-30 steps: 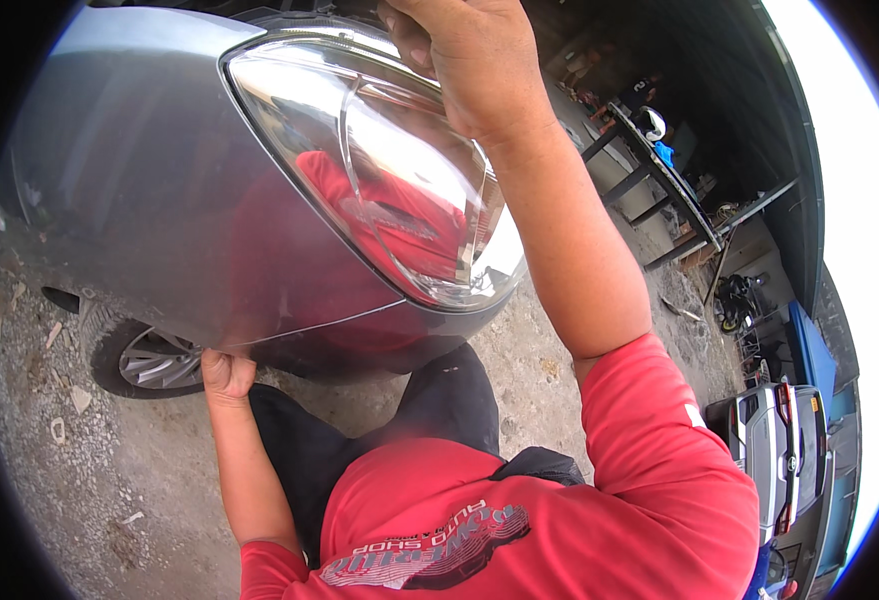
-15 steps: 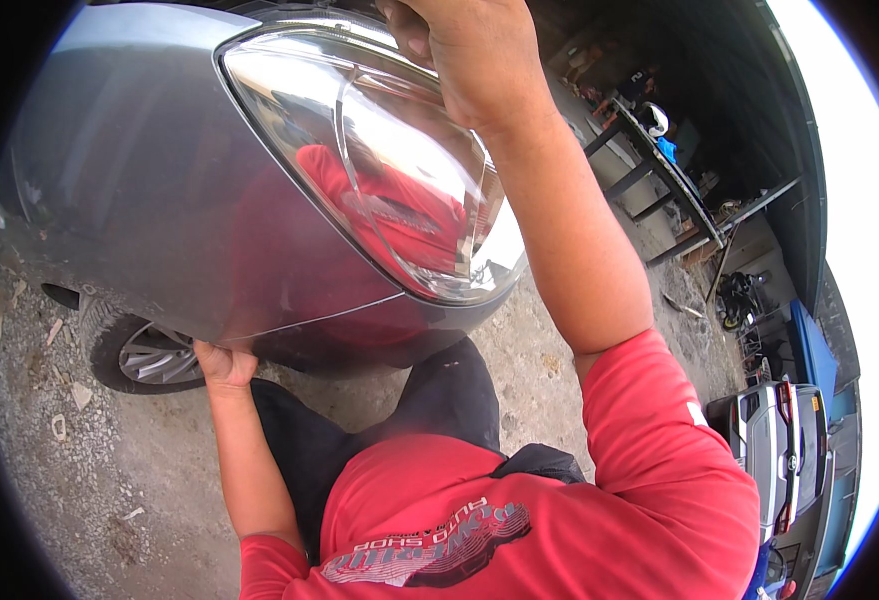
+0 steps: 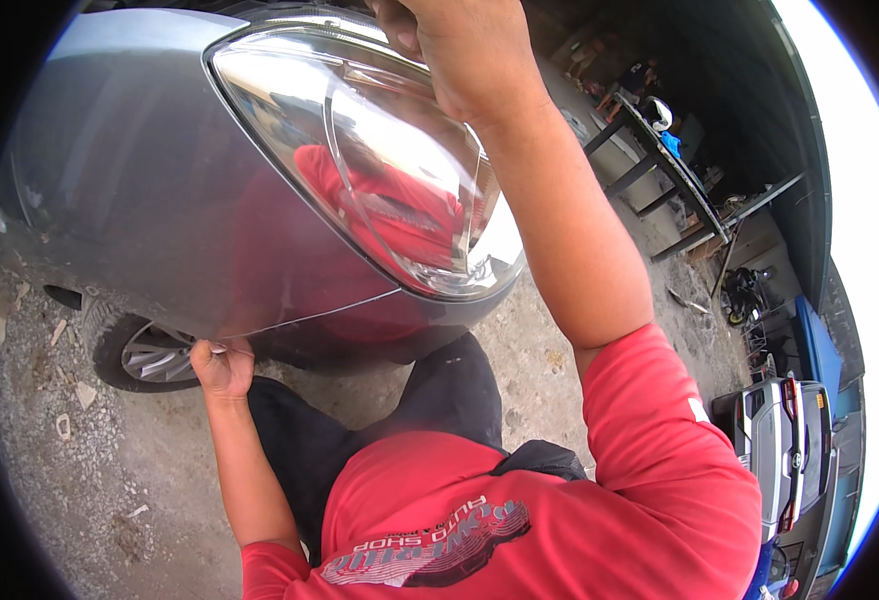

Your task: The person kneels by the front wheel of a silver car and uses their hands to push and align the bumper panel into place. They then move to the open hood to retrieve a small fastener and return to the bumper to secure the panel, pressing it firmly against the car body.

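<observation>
A dark grey car's front corner fills the upper left, with a grey fender panel (image 3: 149,170) and a clear headlight (image 3: 399,190) that mirrors a red shirt. Below a thin seam runs the bumper (image 3: 359,325). At the seam's end by the wheel (image 3: 149,352), my left hand (image 3: 224,368) is closed on the bumper's edge, thumb outside, some fingers hidden. My right arm reaches up across the headlight's right side. Over the headlight's upper edge, my right hand (image 3: 469,50) has its fingers curled; whatever they hold is hidden at the picture's top.
My dark-trousered knees (image 3: 454,385) are bent close under the bumper. Gravel and stones (image 3: 69,450) cover the ground at left. A dark table (image 3: 669,170) with a white helmet-like object (image 3: 659,113) stands at right, people behind it. A silver vehicle (image 3: 774,450) is parked far right.
My left hand has turned slightly at the bumper's edge, its thumb now raised more. My right hand has shifted a little up and left. The view has moved slightly.
</observation>
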Action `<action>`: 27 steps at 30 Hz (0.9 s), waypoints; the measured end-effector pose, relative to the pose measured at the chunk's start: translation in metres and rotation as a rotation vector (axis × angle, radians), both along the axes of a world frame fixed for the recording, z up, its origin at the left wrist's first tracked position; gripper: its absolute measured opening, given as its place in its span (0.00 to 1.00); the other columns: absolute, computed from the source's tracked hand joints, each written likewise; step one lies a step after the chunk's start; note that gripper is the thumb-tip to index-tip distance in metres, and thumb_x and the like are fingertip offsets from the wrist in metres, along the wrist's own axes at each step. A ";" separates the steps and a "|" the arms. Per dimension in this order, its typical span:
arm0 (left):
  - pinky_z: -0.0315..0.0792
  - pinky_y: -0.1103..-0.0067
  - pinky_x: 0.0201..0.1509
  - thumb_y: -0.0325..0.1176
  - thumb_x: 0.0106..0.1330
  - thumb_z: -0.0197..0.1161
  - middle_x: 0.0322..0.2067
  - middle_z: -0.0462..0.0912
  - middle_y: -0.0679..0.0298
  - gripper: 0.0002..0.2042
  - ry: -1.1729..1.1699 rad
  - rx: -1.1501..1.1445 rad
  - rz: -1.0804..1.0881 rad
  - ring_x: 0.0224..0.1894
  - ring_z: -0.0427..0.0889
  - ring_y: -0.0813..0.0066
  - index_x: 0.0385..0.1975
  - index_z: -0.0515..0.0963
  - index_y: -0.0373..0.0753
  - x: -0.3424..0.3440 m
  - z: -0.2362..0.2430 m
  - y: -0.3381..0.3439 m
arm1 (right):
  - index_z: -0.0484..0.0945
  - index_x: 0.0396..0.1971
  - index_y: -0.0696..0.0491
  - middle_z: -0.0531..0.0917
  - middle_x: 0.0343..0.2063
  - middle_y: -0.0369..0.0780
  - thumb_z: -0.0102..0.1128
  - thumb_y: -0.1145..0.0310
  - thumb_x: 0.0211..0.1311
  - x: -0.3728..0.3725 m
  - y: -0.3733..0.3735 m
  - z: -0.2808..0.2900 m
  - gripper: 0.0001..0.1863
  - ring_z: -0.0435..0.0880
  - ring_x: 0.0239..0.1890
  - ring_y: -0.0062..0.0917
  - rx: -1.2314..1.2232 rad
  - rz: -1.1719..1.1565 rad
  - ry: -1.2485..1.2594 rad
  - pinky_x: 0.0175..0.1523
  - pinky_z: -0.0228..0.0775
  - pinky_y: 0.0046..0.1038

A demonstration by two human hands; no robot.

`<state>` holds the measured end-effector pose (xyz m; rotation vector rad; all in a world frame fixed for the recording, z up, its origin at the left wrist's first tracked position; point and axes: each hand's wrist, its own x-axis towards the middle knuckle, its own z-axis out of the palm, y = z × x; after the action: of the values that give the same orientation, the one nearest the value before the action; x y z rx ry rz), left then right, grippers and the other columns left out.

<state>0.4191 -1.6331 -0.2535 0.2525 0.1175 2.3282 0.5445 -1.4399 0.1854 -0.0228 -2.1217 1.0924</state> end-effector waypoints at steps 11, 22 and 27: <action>0.72 0.74 0.70 0.17 0.55 0.56 0.54 0.83 0.61 0.23 0.021 -0.134 0.001 0.60 0.81 0.68 0.53 0.77 0.33 0.008 0.004 -0.014 | 0.82 0.37 0.56 0.75 0.22 0.28 0.59 0.68 0.74 -0.001 0.002 -0.003 0.07 0.68 0.24 0.10 -0.002 0.005 0.015 0.29 0.59 0.18; 0.63 0.70 0.77 0.17 0.52 0.61 0.58 0.80 0.61 0.31 0.210 -0.122 -0.065 0.65 0.75 0.66 0.61 0.72 0.33 0.003 0.017 -0.017 | 0.82 0.37 0.56 0.76 0.23 0.28 0.59 0.68 0.74 -0.001 0.004 -0.005 0.08 0.69 0.25 0.10 0.013 0.031 0.035 0.30 0.60 0.18; 0.62 0.69 0.79 0.18 0.53 0.60 0.60 0.79 0.60 0.30 0.167 -0.068 -0.057 0.68 0.74 0.64 0.62 0.72 0.32 -0.002 0.007 -0.014 | 0.82 0.37 0.56 0.76 0.23 0.28 0.59 0.68 0.73 0.002 0.000 0.000 0.08 0.69 0.25 0.10 0.043 -0.011 0.014 0.30 0.60 0.18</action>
<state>0.4170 -1.6469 -0.2466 0.4104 0.2677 2.2395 0.5468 -1.4395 0.1859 -0.0066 -2.1292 1.0373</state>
